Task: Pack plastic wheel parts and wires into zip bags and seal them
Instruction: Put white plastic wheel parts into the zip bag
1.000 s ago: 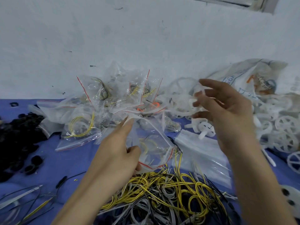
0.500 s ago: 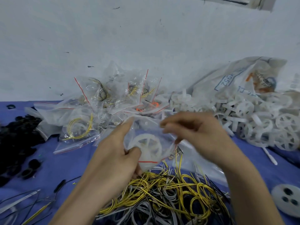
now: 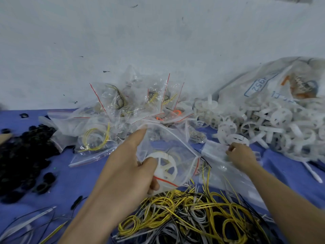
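Observation:
My left hand [image 3: 126,166] holds a clear zip bag [image 3: 172,148] with a red stripe, its mouth held wide by the raised forefinger. A white plastic wheel [image 3: 164,167] lies inside the bag. My right hand [image 3: 241,156] is further right, its fingertips pinched on a white wheel [image 3: 236,139] at the near edge of the wheel pile [image 3: 263,124]. A tangle of yellow, black and grey wires [image 3: 190,217] lies below both hands.
Filled zip bags [image 3: 133,110] are heaped against the white wall. A large printed sack [image 3: 281,85] spills wheels at the right. Black rings [image 3: 22,148] cover the left of the blue table [image 3: 73,178]. Flat empty bags [image 3: 228,173] lie under my right arm.
My right hand dropped a wheel into the bag, then left its mouth and moved right to the wheel pile. My left hand kept the bag open, which now holds the wheel.

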{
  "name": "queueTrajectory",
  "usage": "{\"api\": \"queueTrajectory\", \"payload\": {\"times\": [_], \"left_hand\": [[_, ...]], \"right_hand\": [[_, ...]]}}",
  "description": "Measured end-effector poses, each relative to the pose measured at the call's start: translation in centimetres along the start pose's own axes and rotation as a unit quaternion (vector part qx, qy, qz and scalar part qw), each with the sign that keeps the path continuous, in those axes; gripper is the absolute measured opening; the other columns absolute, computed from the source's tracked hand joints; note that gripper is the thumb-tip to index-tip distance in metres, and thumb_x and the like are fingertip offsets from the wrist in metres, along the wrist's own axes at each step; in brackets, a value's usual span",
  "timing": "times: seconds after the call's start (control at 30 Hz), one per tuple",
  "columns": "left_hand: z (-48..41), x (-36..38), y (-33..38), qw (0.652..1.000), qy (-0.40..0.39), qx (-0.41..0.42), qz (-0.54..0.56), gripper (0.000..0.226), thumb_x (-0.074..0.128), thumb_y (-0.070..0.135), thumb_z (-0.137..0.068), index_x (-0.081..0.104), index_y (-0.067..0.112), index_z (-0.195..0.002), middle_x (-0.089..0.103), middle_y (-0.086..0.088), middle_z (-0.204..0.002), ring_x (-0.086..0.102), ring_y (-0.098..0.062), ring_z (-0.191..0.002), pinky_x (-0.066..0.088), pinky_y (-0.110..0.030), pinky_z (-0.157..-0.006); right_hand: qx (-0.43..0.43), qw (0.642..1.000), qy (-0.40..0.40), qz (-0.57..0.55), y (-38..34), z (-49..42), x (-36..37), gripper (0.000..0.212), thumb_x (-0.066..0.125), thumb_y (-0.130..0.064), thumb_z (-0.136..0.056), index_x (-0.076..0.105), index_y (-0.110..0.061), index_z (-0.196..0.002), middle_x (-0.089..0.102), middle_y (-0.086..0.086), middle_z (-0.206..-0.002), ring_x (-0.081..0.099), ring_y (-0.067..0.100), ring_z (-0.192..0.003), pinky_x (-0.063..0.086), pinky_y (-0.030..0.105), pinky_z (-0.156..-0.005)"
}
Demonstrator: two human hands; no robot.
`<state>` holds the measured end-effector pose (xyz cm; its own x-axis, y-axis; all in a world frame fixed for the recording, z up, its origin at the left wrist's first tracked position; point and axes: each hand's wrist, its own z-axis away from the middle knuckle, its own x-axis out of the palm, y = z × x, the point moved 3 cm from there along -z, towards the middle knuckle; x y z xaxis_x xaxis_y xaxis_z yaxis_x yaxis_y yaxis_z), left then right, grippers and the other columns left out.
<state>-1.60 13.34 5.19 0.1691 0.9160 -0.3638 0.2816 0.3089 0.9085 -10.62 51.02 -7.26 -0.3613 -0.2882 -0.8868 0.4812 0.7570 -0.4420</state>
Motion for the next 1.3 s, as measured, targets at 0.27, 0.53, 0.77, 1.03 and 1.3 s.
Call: {"api": "queueTrajectory", "payload": {"times": [0.27,0.53,0.77,1.03,1.3], "left_hand": [[0.4,-0.1,0.4,1.0,-0.004,-0.009,0.016,0.07,0.044,0.02,-0.075,0.03,0.055,-0.135,0.065,-0.004,-0.05,0.058,-0.009,-0.04,0.045,-0.019,-0.042],[0.7,0.2,0.6,1.0,-0.011,0.001,-0.013,0.07,0.046,0.011,-0.085,0.027,0.054,-0.136,0.066,-0.002,-0.051,0.06,-0.008,-0.043,0.049,-0.022,-0.047],[0.4,0.2,0.6,0.998,-0.021,-0.02,0.048,0.07,0.044,0.003,-0.089,0.027,0.045,-0.142,0.063,-0.011,-0.047,0.061,-0.017,-0.041,0.048,-0.024,-0.041],[0.3,-0.1,0.9,0.994,-0.002,-0.002,0.106,0.065,0.042,-0.007,-0.09,0.032,0.026,-0.145,0.063,0.023,-0.05,0.06,-0.023,-0.042,0.05,-0.026,-0.04],[1.1,-0.9,2.0,0.993,-0.062,0.018,0.102,0.067,0.04,-0.015,-0.088,0.043,0.037,-0.13,0.068,-0.014,-0.061,0.058,-0.019,-0.043,0.047,-0.024,-0.043]], "right_hand": [[0.049,0.995,0.062,-0.067,0.8,1.5,-1.2,0.011,0.056,-0.013,-0.085,0.05,-0.014,-0.076,0.06,0.021,-0.091,0.055,0.034,-0.081,0.041,0.034,-0.065],[0.012,0.993,-0.077,0.088,0.7,1.1,-0.5,0.036,0.045,-0.03,-0.095,0.051,-0.019,-0.128,0.048,0.017,-0.13,0.051,0.035,-0.114,0.044,0.037,-0.092],[-0.021,0.98,0.17,-0.097,-2.9,3.6,-4.1,0.021,0.042,-0.014,-0.096,0.059,-0.003,-0.094,0.056,0.028,-0.103,0.054,0.04,-0.086,0.037,0.036,-0.07],[-0.332,0.775,-0.053,-0.535,-13.7,15.4,-15.1,0.023,0.049,-0.01,-0.093,0.062,-0.028,-0.087,0.064,0.003,-0.073,0.048,0.018,-0.05,0.043,0.026,-0.049],[-0.412,0.867,-0.069,-0.272,-16.4,20.4,-13.1,0.012,0.061,-0.016,-0.09,0.062,-0.027,-0.092,0.06,-0.001,-0.063,0.044,0.008,-0.049,0.034,0.015,-0.052]]}}
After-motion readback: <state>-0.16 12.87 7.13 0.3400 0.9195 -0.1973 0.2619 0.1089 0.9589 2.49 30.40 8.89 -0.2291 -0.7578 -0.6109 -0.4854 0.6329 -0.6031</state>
